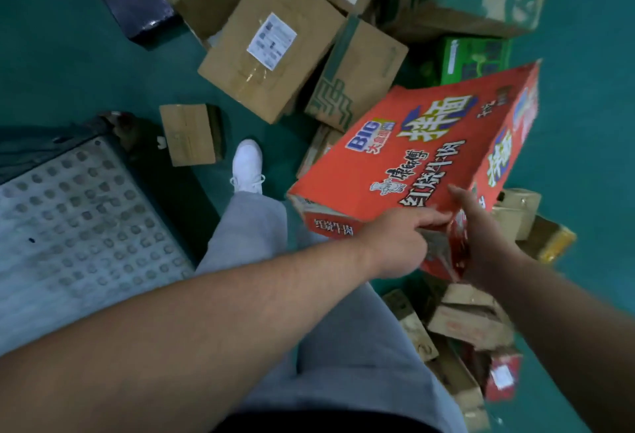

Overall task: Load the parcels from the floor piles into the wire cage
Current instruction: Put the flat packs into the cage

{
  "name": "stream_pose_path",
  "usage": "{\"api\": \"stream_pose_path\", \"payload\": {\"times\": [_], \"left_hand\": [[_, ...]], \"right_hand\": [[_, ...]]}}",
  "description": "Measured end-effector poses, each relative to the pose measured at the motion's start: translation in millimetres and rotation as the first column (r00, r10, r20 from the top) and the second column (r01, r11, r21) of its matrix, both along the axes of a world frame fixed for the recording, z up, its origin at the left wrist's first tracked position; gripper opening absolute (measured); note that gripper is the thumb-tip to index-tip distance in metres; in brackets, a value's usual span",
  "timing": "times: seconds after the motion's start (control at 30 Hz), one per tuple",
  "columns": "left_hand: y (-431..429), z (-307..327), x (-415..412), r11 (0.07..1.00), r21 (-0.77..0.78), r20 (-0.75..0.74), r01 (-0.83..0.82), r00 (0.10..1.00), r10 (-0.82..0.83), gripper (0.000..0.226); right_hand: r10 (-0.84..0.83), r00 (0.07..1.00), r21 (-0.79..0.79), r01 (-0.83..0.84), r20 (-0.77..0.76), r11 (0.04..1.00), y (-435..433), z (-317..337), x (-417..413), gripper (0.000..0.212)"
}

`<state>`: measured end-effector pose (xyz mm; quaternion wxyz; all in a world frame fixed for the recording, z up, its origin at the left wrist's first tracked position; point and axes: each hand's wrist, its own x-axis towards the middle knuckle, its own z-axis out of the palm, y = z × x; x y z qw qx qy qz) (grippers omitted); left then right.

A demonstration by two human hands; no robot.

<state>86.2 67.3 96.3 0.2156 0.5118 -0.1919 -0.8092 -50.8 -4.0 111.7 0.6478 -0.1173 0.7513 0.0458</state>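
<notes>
A dark green floor fills the room, with parcels strewn over it. At the left lies a grey metal plate covered in round studs. Far from the person a heap of brown boxes spreads out, among them a large labelled carton with a white shipping sticker. A small flat carton lies alone just beyond the plate, and a bright green box sits at the far right. Crushed brown cartons lie near the person on the right. A white shoe and a grey trouser leg stand between the plate and the piles. The red carton, long and printed with blue, yellow and white lettering, is tilted, with its far end higher, over the right-hand pile; whether it is clear of the parcels beneath cannot be told. The left hand reaches across from the left and grips its near end, forefinger lying along the top edge. Close beside it, the right hand clasps the near right corner, thumb on the top face.
</notes>
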Motion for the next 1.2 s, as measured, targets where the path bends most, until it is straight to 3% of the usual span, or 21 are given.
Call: {"api": "stream_pose_path", "payload": {"times": [0.07, 0.1, 0.17, 0.27, 0.33, 0.37, 0.4, 0.43, 0.5, 0.57, 0.67, 0.73, 0.8, 0.9, 1.0, 1.2], "left_hand": [[1.5, 15.3, -12.9, 1.000, -0.002, -0.004, 0.011, 1.000, -0.011, 0.060], [3.5, 19.0, -15.4, 1.000, -0.025, 0.074, 0.010, 0.997, -0.008, 0.053], [13.7, 16.3, -8.3, 0.996, -0.081, 0.379, 0.036, 0.926, -0.003, 0.042], [41.3, 11.6, 17.8, 0.999, -0.008, 0.757, 0.041, 0.653, -0.021, 0.041], [67.0, 16.4, 43.7, 0.991, 0.133, 0.904, 0.004, 0.409, -0.123, 0.054], [82.4, 17.6, 59.0, 0.979, 0.194, 0.930, -0.064, 0.330, -0.163, 0.064], [98.3, 25.8, 74.9, 0.958, 0.240, 0.936, -0.154, 0.297, -0.187, 0.074], [114.9, 30.9, 89.8, 0.924, 0.282, 0.925, -0.258, 0.330, -0.190, 0.082], [145.8, 52.6, 112.7, 0.816, 0.353, 0.870, -0.458, 0.482, -0.106, 0.096], [170.5, 83.3, 121.3, 0.671, 0.392, 0.787, -0.629, 0.607, 0.109, 0.095], [205.0, 136.6, 114.8, 0.464, 0.422, 0.610, -0.779, 0.622, 0.490, 0.084], [228.2, 161.0, 106.3, 0.321, 0.403, 0.495, -0.857, 0.499, 0.712, 0.081], [253.0, 175.8, 96.3, 0.187, 0.358, 0.486, -0.915, 0.354, 0.799, 0.074], [292.5, 191.7, 78.5, 0.038, 0.305, 0.594, -0.952, 0.221, 0.774, 0.062], [352.1, 203.5, 56.4, -0.179, 0.296, 0.580, -0.938, 0.028, 0.814, 0.047], [491.0, 224.1, -36.4, -0.451, 0.271, 0.520, -0.850, -0.265, 0.812, 0.043]], "right_hand": [[0.030, 0.999, 0.019, -0.031, 0.043, 0.999, -2.6, 24.0, -24.9, 0.055], [0.053, 0.998, 0.017, -0.054, 0.046, 0.998, -3.7, 37.3, -34.3, 0.052], [0.073, 0.996, 0.026, -0.074, 0.046, 0.997, -4.2, 57.8, -45.6, 0.047], [0.102, 0.994, 0.063, -0.104, 0.040, 0.993, -10.8, 82.4, -53.8, 0.042], [0.152, 0.986, 0.096, -0.159, 0.072, 0.983, -15.2, 95.1, -50.4, 0.045], [0.183, 0.979, 0.112, -0.192, 0.088, 0.975, -16.8, 99.1, -48.0, 0.048], [0.218, 0.970, 0.118, -0.230, 0.107, 0.966, -17.8, 103.9, -44.2, 0.052], [0.239, 0.962, 0.119, -0.255, 0.128, 0.960, -18.2, 107.7, -42.2, 0.057], [0.256, 0.950, 0.127, -0.281, 0.179, 0.951, -16.5, 115.1, -39.9, 0.067], [0.275, 0.940, 0.141, -0.306, 0.203, 0.941, -15.4, 121.0, -41.4, 0.077], [0.345, 0.904, 0.166, -0.392, 0.253, 0.905, -9.5, 136.5, -35.5, 0.082], [0.399, 0.865, 0.187, -0.465, 0.305, 0.865, 1.2, 145.0, -20.7, 0.086], [0.487, 0.813, 0.180, -0.556, 0.318, 0.812, 16.7, 149.4, 0.0, 0.092], [0.617, 0.706, 0.112, -0.685, 0.348, 0.720, 44.7, 151.6, 38.9, 0.095], [0.724, 0.586, 0.054, -0.789, 0.365, 0.611, 95.7, 167.6, 79.9, 0.086], [0.839, 0.342, -0.050, -0.916, 0.422, 0.398, 219.0, 186.9, 127.4, 0.075]]}}
